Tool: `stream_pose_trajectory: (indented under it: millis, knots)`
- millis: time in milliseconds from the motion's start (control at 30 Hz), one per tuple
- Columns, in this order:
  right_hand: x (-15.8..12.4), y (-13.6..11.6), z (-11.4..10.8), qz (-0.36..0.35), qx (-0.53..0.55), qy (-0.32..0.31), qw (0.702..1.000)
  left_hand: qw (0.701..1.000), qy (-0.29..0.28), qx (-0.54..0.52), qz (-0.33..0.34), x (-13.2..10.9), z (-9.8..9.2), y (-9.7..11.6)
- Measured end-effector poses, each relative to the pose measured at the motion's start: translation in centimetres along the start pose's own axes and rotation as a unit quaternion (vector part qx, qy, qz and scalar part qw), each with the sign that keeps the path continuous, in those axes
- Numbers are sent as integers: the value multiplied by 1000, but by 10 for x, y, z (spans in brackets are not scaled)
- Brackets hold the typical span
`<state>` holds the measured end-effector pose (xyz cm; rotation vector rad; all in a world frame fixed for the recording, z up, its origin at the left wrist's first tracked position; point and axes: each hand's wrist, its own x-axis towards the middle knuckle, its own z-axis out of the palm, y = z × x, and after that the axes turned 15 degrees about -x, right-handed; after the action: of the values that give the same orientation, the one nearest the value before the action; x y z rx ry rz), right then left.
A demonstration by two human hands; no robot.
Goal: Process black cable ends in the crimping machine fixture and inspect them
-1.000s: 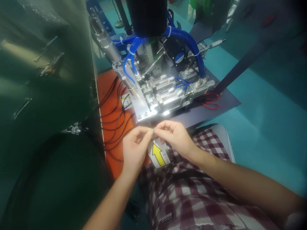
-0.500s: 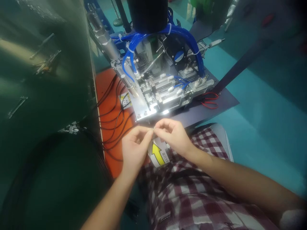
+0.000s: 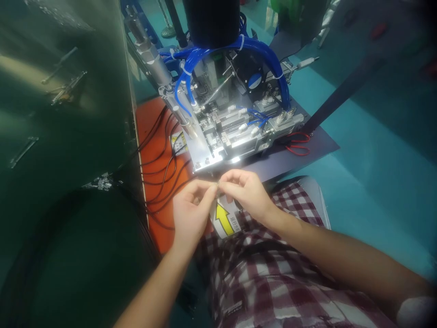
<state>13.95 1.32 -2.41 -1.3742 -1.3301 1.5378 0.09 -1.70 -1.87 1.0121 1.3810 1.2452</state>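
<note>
Thumb and forefinger of my left hand [image 3: 193, 209] are pinched together, and so are those of my right hand [image 3: 246, 193]. Their tips meet in front of the machine [image 3: 235, 132]. Between them shows a tiny pale, metallic-looking bit [image 3: 217, 185], mostly covered by the fingertips and too small to name. Just below the hands is a white label [image 3: 225, 216] with a yellow arrow. Both hands are at the near edge of the machine's bright metal plate [image 3: 206, 157], apart from it.
Black cables [image 3: 160, 182] cross the orange board [image 3: 160, 237] at the left. Farther left, small metal parts [image 3: 104, 182] lie in a heap on a dark green surface [image 3: 82, 237]. Blue tubes [image 3: 266, 52] arch over the machine. Red-handled scissors [image 3: 298, 146] rest at its right.
Both hands stay almost in place, fingertips still together. A little more of the tiny bit shows between them now. The machine has not moved.
</note>
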Motion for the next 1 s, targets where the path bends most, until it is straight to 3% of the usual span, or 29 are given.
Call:
stream_pose_trajectory:
  millis: [100, 167, 233, 400, 467, 700, 833, 1000]
  knots:
    - [-3, 2, 1, -56, -58, 45, 996, 1000, 3, -15, -4, 0, 0, 0]
    - [-5, 4, 1, -141, -137, 92, 976, 1000, -2, -23, -5, 0, 0, -1]
    - [-7, 5, 0, -177, -177, 95, 964, 999, -10, -31, -11, -1, -1, -1]
    - [-2, -1, -9, -12, -21, -65, 998, 997, -19, -62, -48, -1, 1, 1]
    - [0, -2, -12, 1, 18, -88, 996, 996, -21, -67, -59, 0, 2, 3]
    - [-2, 7, -4, -58, -14, 18, 998, 997, -23, -47, -61, 2, 3, 7]
    - [-4, 10, -1, -115, -62, 76, 988, 999, -22, 3, -23, 2, 1, 6]
    - [1, 6, -6, -83, -50, 32, 995, 1000, -8, 22, -19, 2, 1, 5]
